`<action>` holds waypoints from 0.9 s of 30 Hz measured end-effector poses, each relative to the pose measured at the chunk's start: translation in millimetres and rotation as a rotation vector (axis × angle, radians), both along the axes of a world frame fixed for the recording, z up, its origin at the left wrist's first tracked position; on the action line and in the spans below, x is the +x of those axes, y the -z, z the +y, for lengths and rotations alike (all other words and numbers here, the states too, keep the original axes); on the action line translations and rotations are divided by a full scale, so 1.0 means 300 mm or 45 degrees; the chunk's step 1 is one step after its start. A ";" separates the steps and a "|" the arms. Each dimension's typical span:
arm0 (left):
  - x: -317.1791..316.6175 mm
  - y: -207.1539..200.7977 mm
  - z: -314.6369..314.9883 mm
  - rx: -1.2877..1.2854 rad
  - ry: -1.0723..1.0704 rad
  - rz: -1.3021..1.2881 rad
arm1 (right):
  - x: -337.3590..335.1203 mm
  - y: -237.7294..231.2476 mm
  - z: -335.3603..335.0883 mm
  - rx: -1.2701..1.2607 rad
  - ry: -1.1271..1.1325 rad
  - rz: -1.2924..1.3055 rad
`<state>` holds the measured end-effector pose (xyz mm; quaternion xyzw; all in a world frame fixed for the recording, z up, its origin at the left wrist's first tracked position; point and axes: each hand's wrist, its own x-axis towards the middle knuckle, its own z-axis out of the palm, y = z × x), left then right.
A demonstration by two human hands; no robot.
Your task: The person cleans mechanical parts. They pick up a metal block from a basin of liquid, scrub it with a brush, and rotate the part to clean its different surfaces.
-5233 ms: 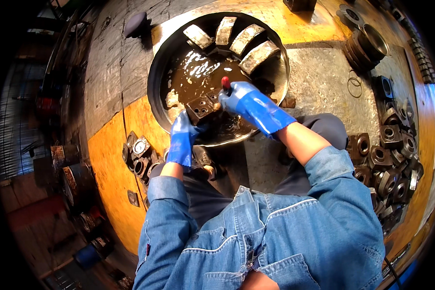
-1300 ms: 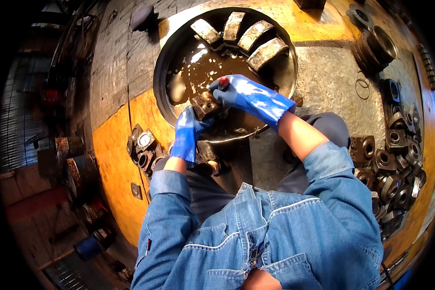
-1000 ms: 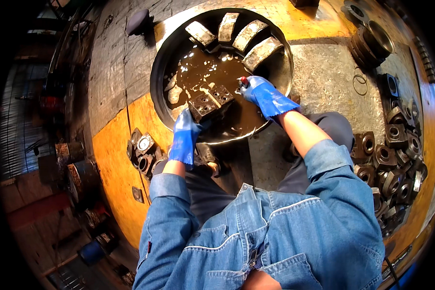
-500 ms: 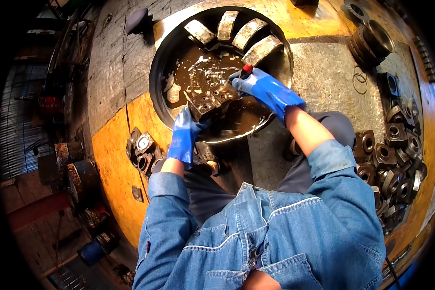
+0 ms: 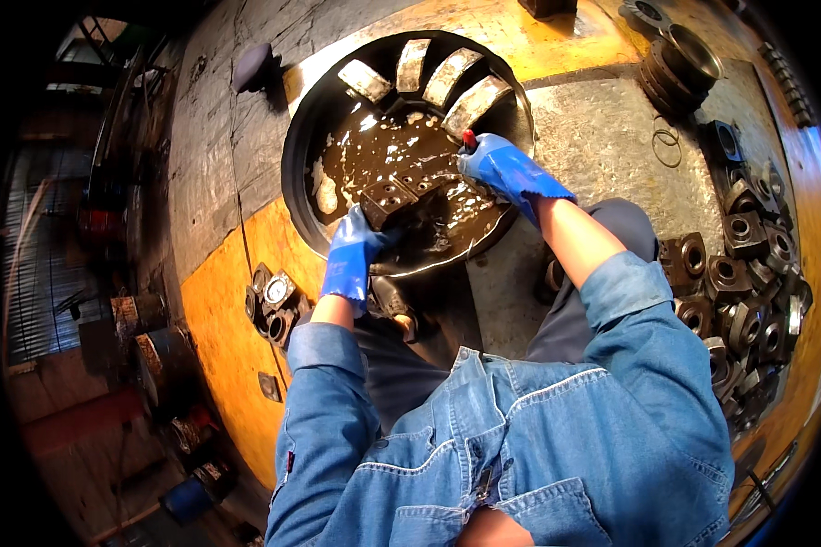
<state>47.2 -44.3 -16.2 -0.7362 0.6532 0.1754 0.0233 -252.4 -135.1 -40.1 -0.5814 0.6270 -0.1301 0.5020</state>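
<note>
Both my hands wear blue rubber gloves. My left hand [image 5: 351,244] grips the near left end of a dark metal block with round holes [image 5: 389,197], which sits partly in murky brown liquid. The liquid fills a round black tub [image 5: 295,178] in front of my knees. My right hand [image 5: 502,167] is closed on a brush with a red handle end [image 5: 470,139], over the tub's right side. The brush's lower part is hard to make out against the dark liquid. Several curved, pale-faced metal blocks [image 5: 451,77] stand along the tub's far wall.
Dark metal parts with round bores [image 5: 726,276] lie heaped at the right, below stacked rings [image 5: 680,71]. Two thin rings [image 5: 667,149] lie on the metal floor plate. Smaller parts [image 5: 276,292] sit left of my left arm. A dark rounded object [image 5: 253,67] is at the far left.
My right hand has moved right with the brush, away from the block. My left hand keeps its grip. The whole view has shifted slightly.
</note>
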 end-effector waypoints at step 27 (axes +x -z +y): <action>0.060 0.099 -0.025 0.385 -0.444 0.853 | 0.213 -0.011 0.183 0.269 -0.650 -0.255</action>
